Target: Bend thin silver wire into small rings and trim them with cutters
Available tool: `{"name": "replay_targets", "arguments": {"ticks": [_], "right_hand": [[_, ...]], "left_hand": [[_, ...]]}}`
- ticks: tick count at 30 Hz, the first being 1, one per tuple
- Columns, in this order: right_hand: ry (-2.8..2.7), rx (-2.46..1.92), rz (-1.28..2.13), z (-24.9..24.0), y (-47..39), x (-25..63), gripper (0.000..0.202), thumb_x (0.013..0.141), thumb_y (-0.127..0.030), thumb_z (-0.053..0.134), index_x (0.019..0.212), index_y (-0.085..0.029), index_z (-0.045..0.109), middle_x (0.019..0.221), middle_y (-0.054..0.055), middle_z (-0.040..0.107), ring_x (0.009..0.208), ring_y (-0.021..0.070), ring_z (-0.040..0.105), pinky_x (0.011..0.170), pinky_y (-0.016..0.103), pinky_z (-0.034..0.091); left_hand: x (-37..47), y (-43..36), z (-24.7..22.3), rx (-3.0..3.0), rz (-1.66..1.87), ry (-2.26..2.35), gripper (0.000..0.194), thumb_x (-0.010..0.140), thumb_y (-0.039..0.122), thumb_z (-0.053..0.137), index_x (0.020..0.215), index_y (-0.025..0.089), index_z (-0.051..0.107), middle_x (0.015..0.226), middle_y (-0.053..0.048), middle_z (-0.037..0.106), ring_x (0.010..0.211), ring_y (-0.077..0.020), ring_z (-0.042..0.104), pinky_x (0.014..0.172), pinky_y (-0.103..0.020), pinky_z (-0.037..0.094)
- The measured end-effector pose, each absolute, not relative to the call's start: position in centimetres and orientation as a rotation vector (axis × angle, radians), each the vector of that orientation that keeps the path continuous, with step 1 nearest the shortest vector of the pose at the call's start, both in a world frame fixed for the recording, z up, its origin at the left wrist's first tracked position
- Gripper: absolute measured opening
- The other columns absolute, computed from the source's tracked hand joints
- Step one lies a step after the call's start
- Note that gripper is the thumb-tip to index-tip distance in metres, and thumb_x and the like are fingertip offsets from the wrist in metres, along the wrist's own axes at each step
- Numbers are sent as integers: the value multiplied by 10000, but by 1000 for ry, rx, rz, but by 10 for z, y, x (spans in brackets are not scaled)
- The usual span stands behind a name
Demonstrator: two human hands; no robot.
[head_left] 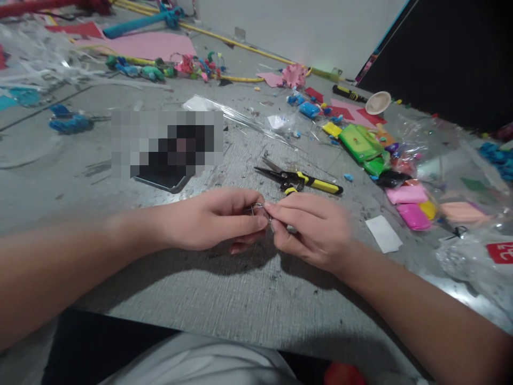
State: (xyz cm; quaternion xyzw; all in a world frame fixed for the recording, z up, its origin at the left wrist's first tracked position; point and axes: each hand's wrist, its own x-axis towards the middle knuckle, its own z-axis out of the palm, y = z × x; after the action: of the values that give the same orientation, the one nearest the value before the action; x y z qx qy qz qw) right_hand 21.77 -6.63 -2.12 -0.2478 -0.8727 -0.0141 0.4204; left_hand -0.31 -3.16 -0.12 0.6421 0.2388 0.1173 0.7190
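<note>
A small loop of thin silvery wire (258, 205) is pinched between my two hands, above the near part of the grey table. My left hand (218, 219) is closed, its thumb and fingers gripping the wire from the left. From the right, my right hand (310, 227) holds the same wire between thumb and fingertips. The fingers cover much of the wire, so its full shape is hidden. Just beyond my hands lie yellow-and-black pliers (320, 183) with long dark jaws, apart from both hands.
A phone (160, 179), partly pixelated, lies beyond my left hand. Straight wires (248, 122) stretch across the table behind the pliers. Colourful clay packets (363, 143), a white paper piece (383, 233) and clear plastic bags (460, 160) are at the right. Pink paper (148, 47) lies at the back left.
</note>
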Motion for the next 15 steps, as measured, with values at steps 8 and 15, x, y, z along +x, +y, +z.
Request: {"name": "replay_targets", "arguments": {"ticks": [8, 15], "right_hand": [[-2170, -592, -10, -23, -68, 215, 211, 908, -141, 648, 1105, -179, 713, 919, 83, 767, 849, 186, 738, 786, 320, 639], [-2139, -583, 14, -20, -73, 213, 279, 886, -145, 687, 1162, -189, 687, 901, 68, 765, 822, 183, 734, 772, 314, 634]], "left_hand": [[-3, -31, 3, 1518, 192, 608, 179, 949, 273, 598, 823, 184, 508, 591, 53, 491, 498, -74, 476, 443, -159, 375], [-5, -32, 4, 1552, 172, 628, 192, 940, 321, 621, 833, 172, 562, 551, 47, 515, 474, -73, 468, 427, -140, 361]]}}
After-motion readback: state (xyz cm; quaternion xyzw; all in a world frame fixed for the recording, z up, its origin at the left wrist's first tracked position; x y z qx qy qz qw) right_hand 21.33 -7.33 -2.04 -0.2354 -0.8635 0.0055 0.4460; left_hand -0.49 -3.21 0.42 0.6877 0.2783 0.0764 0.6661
